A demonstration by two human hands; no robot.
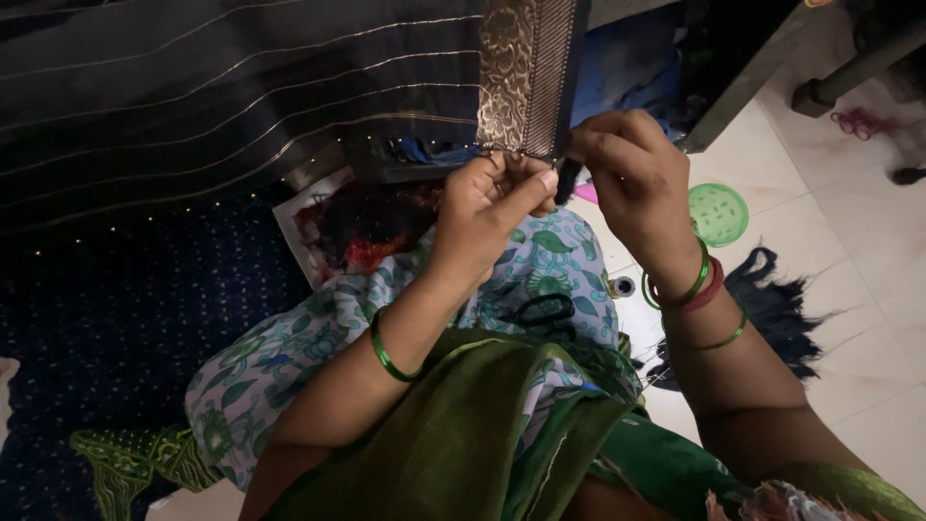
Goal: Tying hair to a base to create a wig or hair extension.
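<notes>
Just above the left hand (492, 207) hangs a dark cloth (222, 87), black or deep charcoal, crossed by thin pale gold stripes; its border (521, 72) is a gold band with a scrolling woven pattern. Green bangles (391, 357) ring the left wrist. The right hand (632, 178) wears green bangles and one red bangle (712, 289). Below both hands the lap is covered in a white dress (289, 357) printed with green leaves and blue touches, under a plain olive-green scarf (463, 434). Right of the right hand lies a pale green round lid (719, 214) on the cream floor tiles (849, 251). Left of the left hand spreads a navy fabric (125, 318) with tiny light dots, perhaps sequins.
</notes>
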